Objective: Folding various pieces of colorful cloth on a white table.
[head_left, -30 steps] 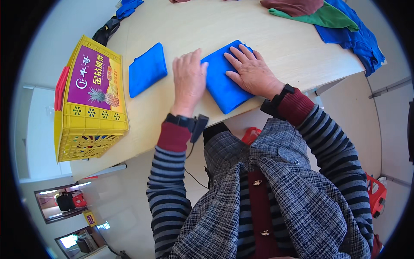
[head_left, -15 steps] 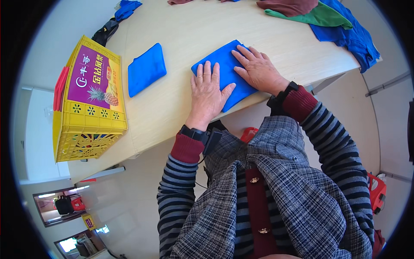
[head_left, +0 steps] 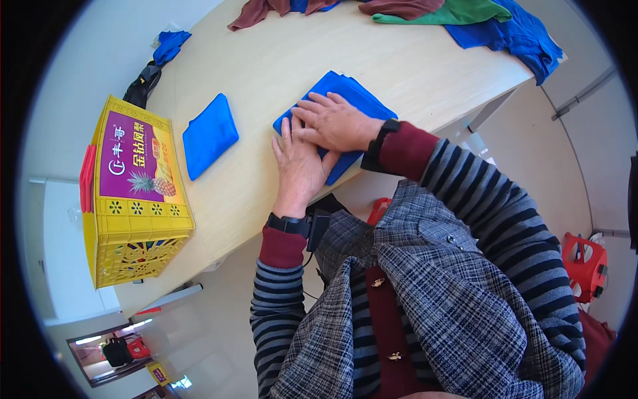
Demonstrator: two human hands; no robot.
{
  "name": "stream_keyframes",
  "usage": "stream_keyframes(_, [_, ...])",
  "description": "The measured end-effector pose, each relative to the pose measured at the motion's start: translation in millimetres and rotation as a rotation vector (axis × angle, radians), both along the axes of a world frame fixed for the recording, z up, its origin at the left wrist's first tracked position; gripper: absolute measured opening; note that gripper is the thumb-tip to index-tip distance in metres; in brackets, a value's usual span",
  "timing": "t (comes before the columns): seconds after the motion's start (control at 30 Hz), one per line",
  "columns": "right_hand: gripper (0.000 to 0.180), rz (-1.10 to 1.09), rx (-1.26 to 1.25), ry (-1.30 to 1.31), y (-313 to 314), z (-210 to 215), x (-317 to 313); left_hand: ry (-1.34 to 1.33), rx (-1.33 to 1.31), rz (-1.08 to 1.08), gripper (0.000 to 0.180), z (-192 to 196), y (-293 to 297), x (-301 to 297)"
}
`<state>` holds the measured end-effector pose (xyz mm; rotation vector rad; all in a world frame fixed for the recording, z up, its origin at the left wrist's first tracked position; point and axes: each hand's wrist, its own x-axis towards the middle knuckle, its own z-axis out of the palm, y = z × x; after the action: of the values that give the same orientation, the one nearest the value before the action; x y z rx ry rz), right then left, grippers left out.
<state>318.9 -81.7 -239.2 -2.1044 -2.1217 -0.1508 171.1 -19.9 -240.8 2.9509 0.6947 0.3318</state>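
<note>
A folded blue cloth [head_left: 362, 100] lies on the pale wooden table [head_left: 266, 66] in front of me. My left hand [head_left: 298, 163] rests on its near left edge with the fingers stretched out. Across the cloth's middle lies my right hand [head_left: 339, 123], flat, its fingertips touching or overlapping the fingers of the left. Part of the cloth is hidden under both hands. To the left, apart from my hands, is a smaller folded blue cloth [head_left: 210, 136].
A yellow plastic crate [head_left: 143, 229] with a purple panel stands at the table's left edge. Brown cloth [head_left: 266, 12], green cloth [head_left: 458, 12] and blue cloth [head_left: 512, 40] lie loosely along the far side. A red plastic object [head_left: 585, 266] is at the right, below table height.
My right hand has slid left across the cloth and met my left hand. The view has shifted a little, so the table's things sit lower and further left.
</note>
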Motion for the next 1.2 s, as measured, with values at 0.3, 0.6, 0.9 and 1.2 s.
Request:
stream_keyframes(0.3, [0.056,-0.239,0.036,0.071,-12,-14,42,-0.010,-0.001,0.057,0.085,-7,0,-6])
stream_keyframes(0.6, [0.059,-0.134,0.156,0.057,-39,12,2,-0.196,-0.107,-0.004,0.076,-11,0,-15])
stream_keyframes(0.9, [0.060,-0.110,0.212,0.306,-40,-14,-33,-0.204,-0.079,-0.007,0.064,-23,-23,-16])
stream_keyframes(1.2, [0.056,-0.270,0.166,0.121,-59,-20,23,-0.113,-0.027,0.047,0.063,-21,-25,-19])
